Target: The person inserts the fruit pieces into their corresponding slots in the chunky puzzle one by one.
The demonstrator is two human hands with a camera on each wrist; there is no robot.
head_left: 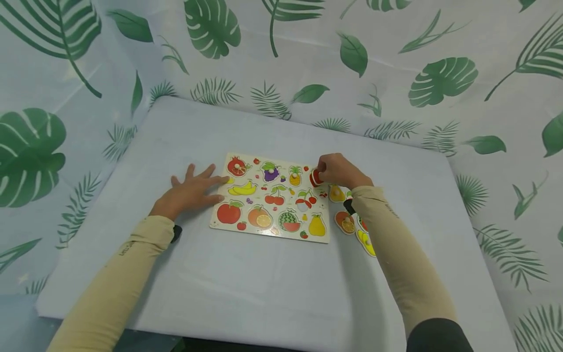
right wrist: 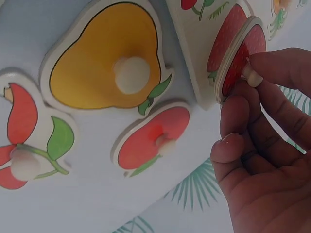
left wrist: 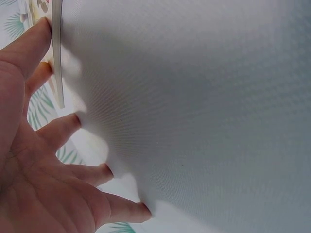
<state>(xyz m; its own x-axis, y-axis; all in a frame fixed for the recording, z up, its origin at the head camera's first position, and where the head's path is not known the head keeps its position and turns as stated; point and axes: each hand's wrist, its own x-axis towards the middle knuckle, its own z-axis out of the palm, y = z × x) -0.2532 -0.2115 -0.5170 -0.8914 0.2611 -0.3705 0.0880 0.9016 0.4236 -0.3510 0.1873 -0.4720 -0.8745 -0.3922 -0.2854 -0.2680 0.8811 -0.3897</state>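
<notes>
A light puzzle board (head_left: pixel 285 164) printed with fruit lies on the white table. My left hand (head_left: pixel 189 193) is spread out at its left side, with thumb and index finger resting on the edge and the other fingertips on the tabletop. At the board's upper right corner, my right hand (head_left: pixel 340 170) pinches the pale knob of a strawberry piece (right wrist: pixel 243 58). That piece stands tilted beside the strawberry picture (right wrist: pixel 226 41) on the board. The grape piece (head_left: pixel 270 171) and the pineapple piece (head_left: pixel 295 176) sit in the top row with knobs showing.
Several loose knobbed pieces lie right of the board, partly under my right forearm: a pear (head_left: pixel 337 193), an orange (head_left: pixel 345 223) and bananas (head_left: pixel 366 243). A red fruit piece (right wrist: pixel 155 138) lies by the pear. Leaf-printed cloth (head_left: pixel 308 58) hangs behind the table.
</notes>
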